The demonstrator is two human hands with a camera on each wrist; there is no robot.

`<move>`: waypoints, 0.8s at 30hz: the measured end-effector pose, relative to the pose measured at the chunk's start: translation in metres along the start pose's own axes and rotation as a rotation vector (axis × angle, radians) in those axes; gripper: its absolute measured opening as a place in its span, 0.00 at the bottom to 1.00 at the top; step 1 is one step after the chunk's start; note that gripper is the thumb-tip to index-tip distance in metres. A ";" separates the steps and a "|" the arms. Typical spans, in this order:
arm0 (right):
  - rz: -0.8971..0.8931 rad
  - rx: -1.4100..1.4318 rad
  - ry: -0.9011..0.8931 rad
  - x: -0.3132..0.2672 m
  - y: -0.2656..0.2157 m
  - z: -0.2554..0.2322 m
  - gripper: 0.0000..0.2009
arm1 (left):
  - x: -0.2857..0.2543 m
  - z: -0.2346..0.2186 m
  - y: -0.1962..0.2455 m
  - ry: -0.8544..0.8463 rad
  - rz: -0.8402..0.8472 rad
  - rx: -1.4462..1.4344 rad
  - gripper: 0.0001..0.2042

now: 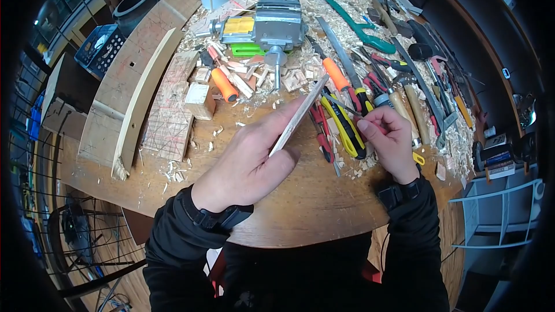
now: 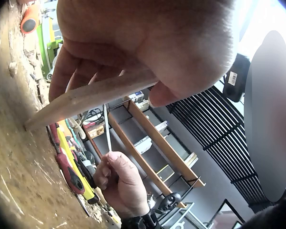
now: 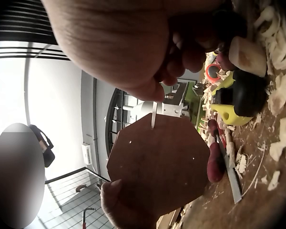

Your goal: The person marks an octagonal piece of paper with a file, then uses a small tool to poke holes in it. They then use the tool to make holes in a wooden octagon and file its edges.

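My left hand (image 1: 245,159) grips a thin wooden board (image 1: 298,117) by its edge and holds it tilted over the front of the table. In the right wrist view the flat face of the board (image 3: 157,160) shows an angular, many-sided outline with a few small holes. To its right, my right hand (image 1: 394,138) pinches a thin, narrow strip (image 2: 107,129) between thumb and fingers; I cannot tell its material. The strip's far end overlaps the board's upper edge in the right wrist view. A yellow-and-black utility knife (image 1: 345,127) lies on the table between the hands.
A metal vise (image 1: 279,20) stands at the back among wood shavings (image 1: 324,8). Pliers, files and orange-handled tools (image 1: 335,73) crowd the right side. A wooden block (image 1: 199,101), a marked plank (image 1: 170,112) and a curved wooden piece (image 1: 141,101) lie on the left.
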State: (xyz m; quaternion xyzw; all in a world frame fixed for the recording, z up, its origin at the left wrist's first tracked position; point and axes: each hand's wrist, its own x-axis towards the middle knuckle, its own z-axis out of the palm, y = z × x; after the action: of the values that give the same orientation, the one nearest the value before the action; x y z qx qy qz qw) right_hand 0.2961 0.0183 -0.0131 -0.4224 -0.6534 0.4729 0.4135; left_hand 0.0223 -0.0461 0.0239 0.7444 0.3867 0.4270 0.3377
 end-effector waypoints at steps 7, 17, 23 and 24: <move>-0.007 0.011 0.004 0.000 0.001 0.001 0.05 | 0.000 -0.001 0.003 -0.012 -0.045 -0.021 0.32; -0.001 0.019 0.002 0.000 0.000 0.001 0.05 | 0.001 -0.003 0.011 -0.041 -0.101 0.019 0.31; 0.011 0.012 -0.004 0.000 -0.002 0.001 0.05 | 0.001 -0.002 0.012 -0.064 -0.118 0.042 0.32; 0.011 0.011 -0.002 0.000 -0.002 0.001 0.05 | 0.001 -0.002 0.011 -0.063 -0.120 0.043 0.32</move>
State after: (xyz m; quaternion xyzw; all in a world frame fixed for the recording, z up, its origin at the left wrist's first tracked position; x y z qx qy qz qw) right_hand 0.2949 0.0178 -0.0117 -0.4234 -0.6490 0.4792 0.4123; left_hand 0.0239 -0.0502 0.0345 0.7401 0.4287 0.3740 0.3587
